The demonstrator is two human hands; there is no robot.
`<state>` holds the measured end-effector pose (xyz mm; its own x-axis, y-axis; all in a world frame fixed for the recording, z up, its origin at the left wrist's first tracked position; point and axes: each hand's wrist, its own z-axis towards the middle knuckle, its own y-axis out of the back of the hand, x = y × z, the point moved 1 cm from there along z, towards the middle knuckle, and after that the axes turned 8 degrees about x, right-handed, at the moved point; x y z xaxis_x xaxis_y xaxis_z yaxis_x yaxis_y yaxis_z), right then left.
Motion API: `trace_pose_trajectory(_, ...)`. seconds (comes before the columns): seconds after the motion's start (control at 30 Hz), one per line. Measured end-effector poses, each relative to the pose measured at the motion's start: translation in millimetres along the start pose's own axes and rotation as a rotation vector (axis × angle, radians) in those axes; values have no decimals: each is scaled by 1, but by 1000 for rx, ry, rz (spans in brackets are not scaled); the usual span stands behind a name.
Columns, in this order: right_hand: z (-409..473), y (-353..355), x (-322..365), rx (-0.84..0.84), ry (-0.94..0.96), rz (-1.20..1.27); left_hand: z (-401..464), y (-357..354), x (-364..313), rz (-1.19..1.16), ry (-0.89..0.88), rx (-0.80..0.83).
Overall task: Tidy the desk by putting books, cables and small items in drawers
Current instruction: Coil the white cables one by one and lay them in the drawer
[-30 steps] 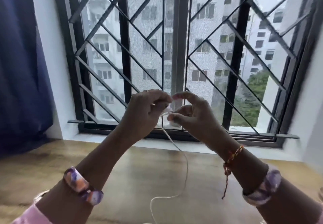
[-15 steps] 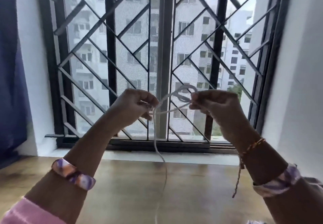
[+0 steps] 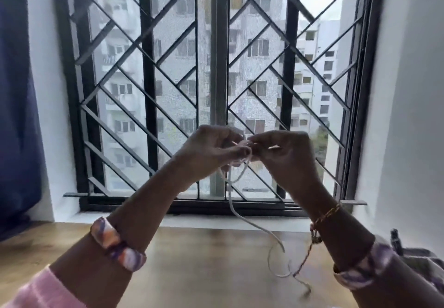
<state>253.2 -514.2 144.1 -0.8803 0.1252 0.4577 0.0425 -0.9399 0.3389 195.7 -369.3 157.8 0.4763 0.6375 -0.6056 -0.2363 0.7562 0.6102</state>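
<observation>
A thin white cable (image 3: 232, 205) hangs from between my two raised hands, in front of the window. My left hand (image 3: 211, 151) grips the cable's upper part with curled fingers, and small loops show just below its fingertips. My right hand (image 3: 281, 154) pinches the cable right beside the left hand, the fingertips nearly touching. The loose end trails down and to the right, curling above the wooden desk (image 3: 192, 259). What lies at the cable's far end is blurred.
A window with a black diagonal grille (image 3: 216, 67) fills the wall behind the desk. A dark blue curtain (image 3: 16, 115) hangs at the left, a white wall stands at the right. A patterned, blurred object (image 3: 420, 257) lies at the desk's right edge.
My hands have come together again after drawing apart with an open loop between them. The loop is now gathered at my fingertips, and the trailing end has swung to the right.
</observation>
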Motion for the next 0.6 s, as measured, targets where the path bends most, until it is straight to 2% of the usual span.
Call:
trace_pose_trajectory(0.13,-2,12,-9,-12,-22,18,1,4,6,38,23,-179)
trace_pose_trajectory(0.17,-3,16,-12,-5,-40,26,0,4,6,107,2,-229)
trace_pose_trajectory(0.27,-7,26,-20,-7,-94,20,-7,3,3,543,-85,-465)
trace_pose_trajectory(0.33,-10,36,-26,-38,-159,101,-15,5,8,654,-63,-598)
trace_pose_trajectory(0.5,-14,46,-34,61,-230,213,-26,11,26,550,36,-560)
trace_pose_trajectory(0.6,-8,40,-37,107,-368,373,-28,13,20,555,37,-568)
